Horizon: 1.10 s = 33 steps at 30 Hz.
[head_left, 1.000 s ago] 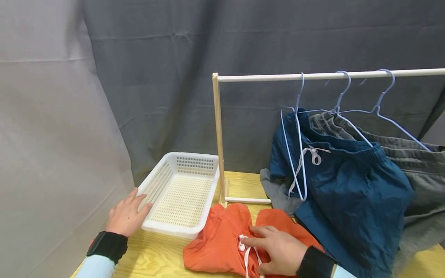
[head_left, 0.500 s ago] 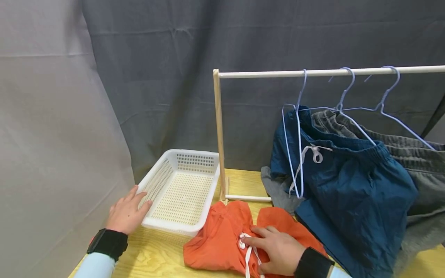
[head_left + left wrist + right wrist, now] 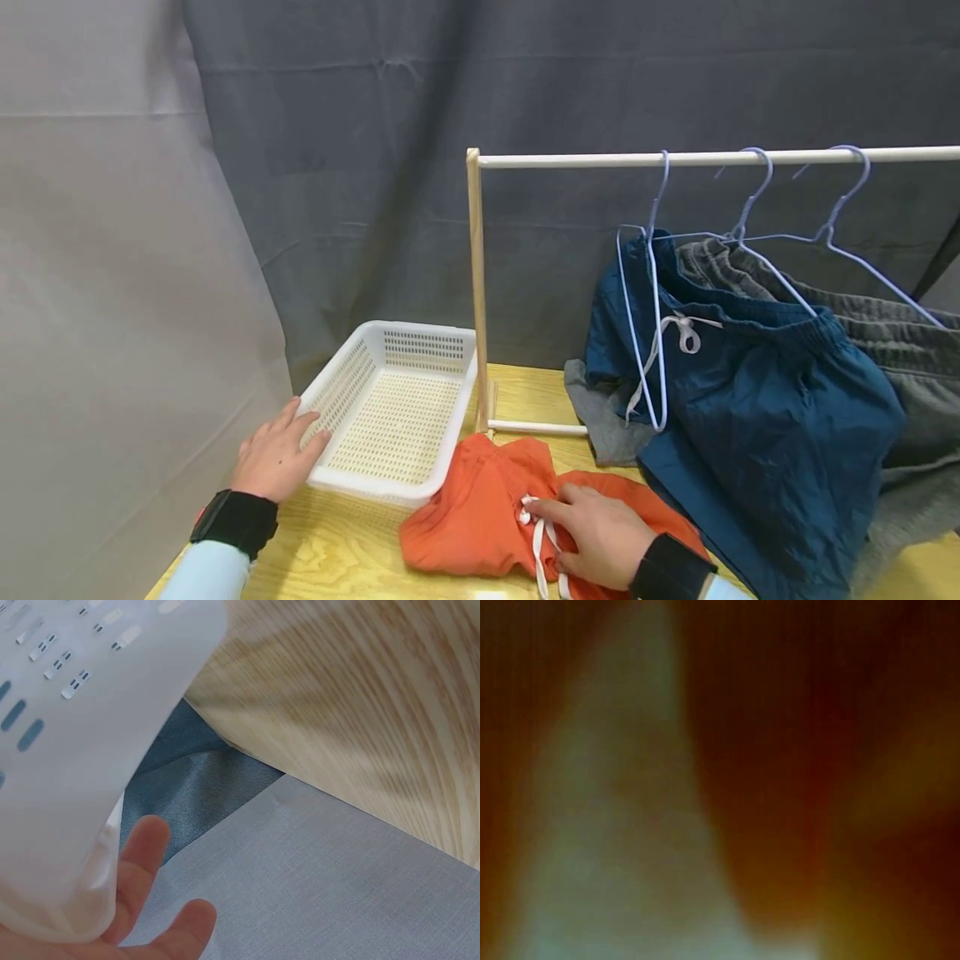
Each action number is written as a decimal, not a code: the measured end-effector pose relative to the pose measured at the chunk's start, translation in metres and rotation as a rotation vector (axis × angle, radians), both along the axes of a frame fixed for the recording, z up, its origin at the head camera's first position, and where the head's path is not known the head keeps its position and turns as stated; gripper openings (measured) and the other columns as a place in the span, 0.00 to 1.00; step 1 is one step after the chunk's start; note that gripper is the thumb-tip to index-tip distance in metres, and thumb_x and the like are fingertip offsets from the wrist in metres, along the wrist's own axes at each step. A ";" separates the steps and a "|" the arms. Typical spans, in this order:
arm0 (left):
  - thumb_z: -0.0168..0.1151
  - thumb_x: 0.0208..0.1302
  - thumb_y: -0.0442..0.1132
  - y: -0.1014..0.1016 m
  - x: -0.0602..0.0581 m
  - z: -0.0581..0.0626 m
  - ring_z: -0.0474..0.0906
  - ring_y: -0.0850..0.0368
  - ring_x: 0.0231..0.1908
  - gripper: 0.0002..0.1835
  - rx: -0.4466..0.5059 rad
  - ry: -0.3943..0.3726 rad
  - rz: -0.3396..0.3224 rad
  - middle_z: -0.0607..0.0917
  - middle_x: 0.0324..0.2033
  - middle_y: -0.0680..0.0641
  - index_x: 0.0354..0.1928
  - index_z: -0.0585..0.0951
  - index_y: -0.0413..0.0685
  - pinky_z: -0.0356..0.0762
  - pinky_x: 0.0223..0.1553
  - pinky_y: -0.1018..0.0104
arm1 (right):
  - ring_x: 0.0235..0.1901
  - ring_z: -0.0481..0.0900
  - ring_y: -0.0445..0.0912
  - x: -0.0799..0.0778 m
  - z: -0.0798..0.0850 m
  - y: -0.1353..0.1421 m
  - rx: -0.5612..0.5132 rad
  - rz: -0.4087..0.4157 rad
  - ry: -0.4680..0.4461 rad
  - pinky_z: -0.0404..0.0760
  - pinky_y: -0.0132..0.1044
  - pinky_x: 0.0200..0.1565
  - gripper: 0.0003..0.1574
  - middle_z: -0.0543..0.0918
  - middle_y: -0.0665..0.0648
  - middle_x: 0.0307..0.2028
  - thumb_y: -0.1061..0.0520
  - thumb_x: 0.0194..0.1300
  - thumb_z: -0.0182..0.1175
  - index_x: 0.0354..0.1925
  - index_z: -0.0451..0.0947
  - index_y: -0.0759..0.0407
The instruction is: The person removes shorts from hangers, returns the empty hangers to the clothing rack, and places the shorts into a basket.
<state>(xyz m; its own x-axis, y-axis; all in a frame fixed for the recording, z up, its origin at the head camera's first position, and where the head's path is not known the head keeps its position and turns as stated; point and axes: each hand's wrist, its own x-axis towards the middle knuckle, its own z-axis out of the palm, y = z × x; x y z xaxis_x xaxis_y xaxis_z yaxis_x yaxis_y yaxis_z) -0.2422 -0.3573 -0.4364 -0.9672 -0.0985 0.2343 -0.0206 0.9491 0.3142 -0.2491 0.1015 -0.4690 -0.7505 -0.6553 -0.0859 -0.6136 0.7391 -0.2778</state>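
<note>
My left hand (image 3: pixel 276 458) touches the left front rim of a white plastic basket (image 3: pixel 459 433), its fingers spread along the edge. In the left wrist view the fingers (image 3: pixel 142 859) reach out past the basket's corner (image 3: pixel 90 900). Orange shorts (image 3: pixel 472 517) lie crumpled on the table against the basket, their white drawstring (image 3: pixel 538 542) tied at the waist. My right hand (image 3: pixel 603 537) grips the cloth of the shorts just right of the knot, fingers bent into it. The right wrist view is dark and blurred.
A wooden clothes rack (image 3: pixel 478 292) stands behind the shorts. An unused hanger (image 3: pixel 657 333) dangles from its rail (image 3: pixel 570 161). Blue shorts (image 3: pixel 765 400) and grey shorts (image 3: pixel 922 417) hang at the right. Grey cloth (image 3: pixel 615 433) lies on the wooden table (image 3: pixel 525 387) beneath.
My right hand has drawn its fingers in, and the gap between the orange shorts' folds has closed. My left hand stays at the basket rim. The head view has shifted slightly.
</note>
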 end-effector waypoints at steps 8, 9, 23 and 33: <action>0.46 0.77 0.61 0.002 0.002 0.004 0.60 0.23 0.66 0.33 0.012 0.014 -0.011 0.58 0.75 0.33 0.69 0.74 0.44 0.50 0.61 0.24 | 0.23 0.67 0.40 -0.001 0.001 -0.003 -0.021 -0.028 0.068 0.73 0.36 0.28 0.32 0.69 0.44 0.32 0.53 0.58 0.73 0.59 0.75 0.37; 0.46 0.77 0.61 0.003 0.002 0.004 0.60 0.23 0.65 0.33 0.011 0.017 -0.010 0.59 0.75 0.33 0.69 0.74 0.44 0.50 0.61 0.24 | 0.23 0.68 0.40 -0.002 0.002 -0.003 -0.027 -0.036 0.055 0.73 0.36 0.28 0.31 0.70 0.44 0.32 0.53 0.58 0.73 0.58 0.75 0.37; 0.48 0.77 0.60 0.001 0.003 0.000 0.61 0.24 0.65 0.32 0.008 0.026 0.005 0.59 0.74 0.33 0.67 0.75 0.44 0.51 0.61 0.25 | 0.37 0.76 0.45 -0.012 0.001 -0.005 -0.279 -0.170 -0.115 0.81 0.54 0.49 0.28 0.81 0.46 0.43 0.60 0.58 0.67 0.57 0.78 0.44; 0.50 0.76 0.59 0.002 0.003 0.000 0.62 0.25 0.65 0.31 0.015 0.033 0.017 0.59 0.74 0.33 0.67 0.76 0.44 0.51 0.61 0.24 | 0.35 0.78 0.42 -0.013 0.021 -0.020 -0.566 -0.260 -0.044 0.79 0.34 0.40 0.26 0.82 0.46 0.41 0.62 0.61 0.64 0.57 0.77 0.45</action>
<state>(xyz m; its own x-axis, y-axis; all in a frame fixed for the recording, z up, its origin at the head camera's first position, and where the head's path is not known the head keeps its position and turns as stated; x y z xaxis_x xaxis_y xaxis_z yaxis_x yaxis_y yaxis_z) -0.2394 -0.3555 -0.4359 -0.9571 -0.1187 0.2642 -0.0261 0.9438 0.3295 -0.2626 0.0813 -0.4482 -0.8952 -0.4045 0.1870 -0.4126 0.5937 -0.6908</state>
